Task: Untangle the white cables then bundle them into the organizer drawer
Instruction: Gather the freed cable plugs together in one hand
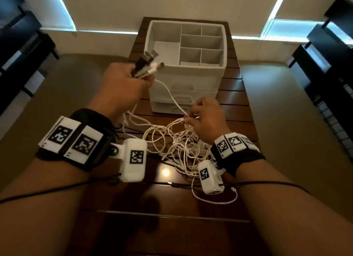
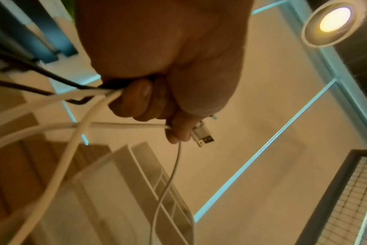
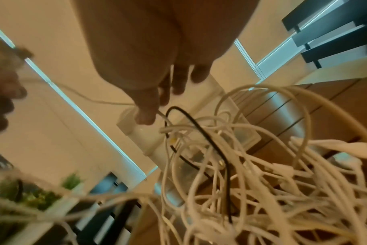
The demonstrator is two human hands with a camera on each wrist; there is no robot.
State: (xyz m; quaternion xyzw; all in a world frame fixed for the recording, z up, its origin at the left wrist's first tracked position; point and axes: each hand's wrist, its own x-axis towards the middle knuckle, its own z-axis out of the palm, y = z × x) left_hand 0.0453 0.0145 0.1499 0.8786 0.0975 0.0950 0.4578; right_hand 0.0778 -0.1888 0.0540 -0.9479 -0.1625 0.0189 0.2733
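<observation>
A tangle of white cables lies on the wooden table in front of the white organizer. My left hand is raised left of the organizer and grips several cable plug ends, white and black, with a USB plug sticking out past the fingers. One white cable runs from that fist down to my right hand, which pinches it just above the tangle. A black cable threads through the white ones.
The organizer has open divided compartments on top and closed drawers on its front. Black wires from the wrist cameras cross the near table. Dark furniture stands at both sides, with carpet around the table.
</observation>
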